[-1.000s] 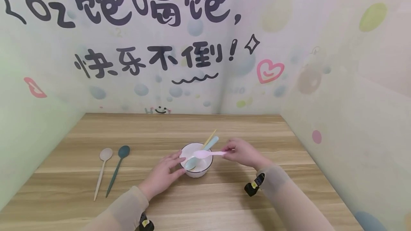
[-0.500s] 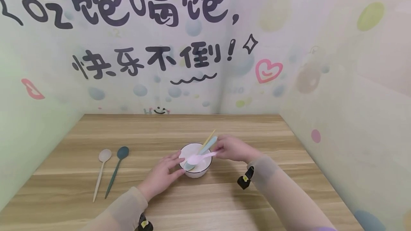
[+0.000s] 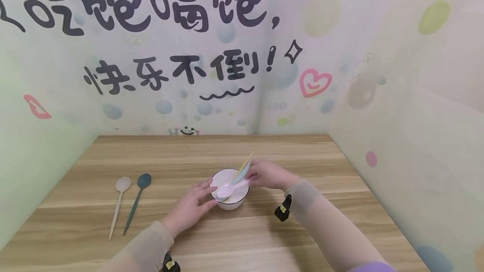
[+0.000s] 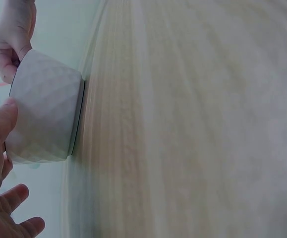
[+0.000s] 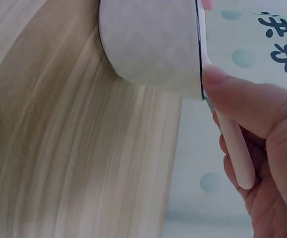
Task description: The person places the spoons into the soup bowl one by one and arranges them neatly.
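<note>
Your white bowl (image 3: 229, 192) sits upright on the wooden table, faceted outer wall, thin dark rim line. Your left hand (image 3: 190, 209) rests against its near-left wall, fingers relaxed. Your right hand (image 3: 269, 174) is at the bowl's far-right rim, pinching the pink spoon (image 3: 231, 187) by its handle end; the spoon lies across the bowl's mouth, head down inside. A light-blue spoon (image 3: 242, 174) and a yellow spoon (image 3: 247, 160) lean in the bowl, handles sticking out over the far-right rim.
</note>
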`<state>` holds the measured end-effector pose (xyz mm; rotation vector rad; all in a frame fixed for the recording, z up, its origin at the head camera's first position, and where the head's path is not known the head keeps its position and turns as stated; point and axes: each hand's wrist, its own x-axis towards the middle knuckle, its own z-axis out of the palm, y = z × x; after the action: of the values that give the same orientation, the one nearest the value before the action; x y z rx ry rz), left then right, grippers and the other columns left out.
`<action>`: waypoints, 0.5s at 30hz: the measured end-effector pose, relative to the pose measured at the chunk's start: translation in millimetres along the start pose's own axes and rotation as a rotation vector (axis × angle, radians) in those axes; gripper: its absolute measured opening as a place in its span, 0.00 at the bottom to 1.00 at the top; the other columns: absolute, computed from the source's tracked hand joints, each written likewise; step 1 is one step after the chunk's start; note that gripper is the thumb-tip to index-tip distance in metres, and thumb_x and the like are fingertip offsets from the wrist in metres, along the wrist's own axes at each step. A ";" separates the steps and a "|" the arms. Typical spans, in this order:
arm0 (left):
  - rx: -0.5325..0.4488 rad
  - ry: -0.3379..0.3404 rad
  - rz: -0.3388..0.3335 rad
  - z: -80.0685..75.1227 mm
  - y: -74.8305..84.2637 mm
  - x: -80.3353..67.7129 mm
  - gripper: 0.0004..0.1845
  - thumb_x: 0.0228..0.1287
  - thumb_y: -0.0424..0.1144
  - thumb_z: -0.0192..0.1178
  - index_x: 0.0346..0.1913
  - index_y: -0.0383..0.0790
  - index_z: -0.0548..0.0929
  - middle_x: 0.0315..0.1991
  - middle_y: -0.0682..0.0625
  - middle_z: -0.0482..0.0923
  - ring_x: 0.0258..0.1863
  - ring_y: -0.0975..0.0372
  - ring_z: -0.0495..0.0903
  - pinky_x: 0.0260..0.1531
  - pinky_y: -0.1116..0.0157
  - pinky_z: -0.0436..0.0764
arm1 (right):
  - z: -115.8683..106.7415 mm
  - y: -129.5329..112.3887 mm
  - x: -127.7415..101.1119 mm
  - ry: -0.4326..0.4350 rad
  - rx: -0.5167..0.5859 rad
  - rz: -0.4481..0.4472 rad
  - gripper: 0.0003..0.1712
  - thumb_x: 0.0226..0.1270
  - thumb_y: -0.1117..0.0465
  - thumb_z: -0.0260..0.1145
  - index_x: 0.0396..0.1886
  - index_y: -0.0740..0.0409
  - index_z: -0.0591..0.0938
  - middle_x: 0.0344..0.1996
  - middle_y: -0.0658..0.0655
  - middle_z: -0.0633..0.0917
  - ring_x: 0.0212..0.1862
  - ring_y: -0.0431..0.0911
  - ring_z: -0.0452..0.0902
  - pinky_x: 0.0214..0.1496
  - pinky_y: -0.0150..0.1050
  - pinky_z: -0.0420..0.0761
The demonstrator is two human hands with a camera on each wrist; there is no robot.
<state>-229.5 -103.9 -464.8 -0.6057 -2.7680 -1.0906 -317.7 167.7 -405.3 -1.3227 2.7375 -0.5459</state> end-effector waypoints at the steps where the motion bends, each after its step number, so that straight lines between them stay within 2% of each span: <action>1: 0.000 0.000 0.000 0.2 -0.2 -0.1 0.24 0.62 0.45 0.65 0.59 0.38 0.80 0.69 0.45 0.65 0.69 0.47 0.61 0.67 0.46 0.59 | 0.6 0.3 0.0 0.006 0.011 0.006 0.07 0.56 0.65 0.73 0.35 0.58 0.88 0.33 0.47 0.78 0.40 0.41 0.75 0.45 0.29 0.77; 8: -0.008 -0.001 -0.004 1.4 -1.5 -0.4 0.24 0.62 0.45 0.65 0.59 0.39 0.79 0.70 0.45 0.64 0.69 0.46 0.61 0.67 0.46 0.58 | 6.0 4.5 -0.3 0.074 0.036 -0.004 0.06 0.55 0.66 0.74 0.34 0.60 0.87 0.32 0.49 0.79 0.42 0.44 0.77 0.45 0.28 0.79; 12: -0.013 -0.002 -0.005 1.5 -2.0 -0.5 0.24 0.62 0.45 0.65 0.60 0.39 0.79 0.70 0.45 0.64 0.69 0.46 0.60 0.68 0.46 0.58 | 10.3 8.7 -0.1 0.120 -0.010 -0.036 0.05 0.55 0.64 0.74 0.33 0.57 0.88 0.32 0.47 0.80 0.40 0.42 0.75 0.44 0.30 0.78; 15: -0.013 -0.003 -0.009 1.6 -1.9 -0.5 0.24 0.63 0.46 0.65 0.60 0.39 0.79 0.70 0.46 0.64 0.69 0.46 0.60 0.68 0.46 0.58 | 11.2 9.1 0.5 0.149 -0.076 -0.094 0.05 0.55 0.62 0.74 0.33 0.55 0.89 0.31 0.47 0.80 0.38 0.41 0.74 0.43 0.33 0.77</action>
<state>-229.8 -104.2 -467.4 -0.5972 -2.7705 -1.1118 -322.5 169.3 -418.8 -1.4922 2.8524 -0.5748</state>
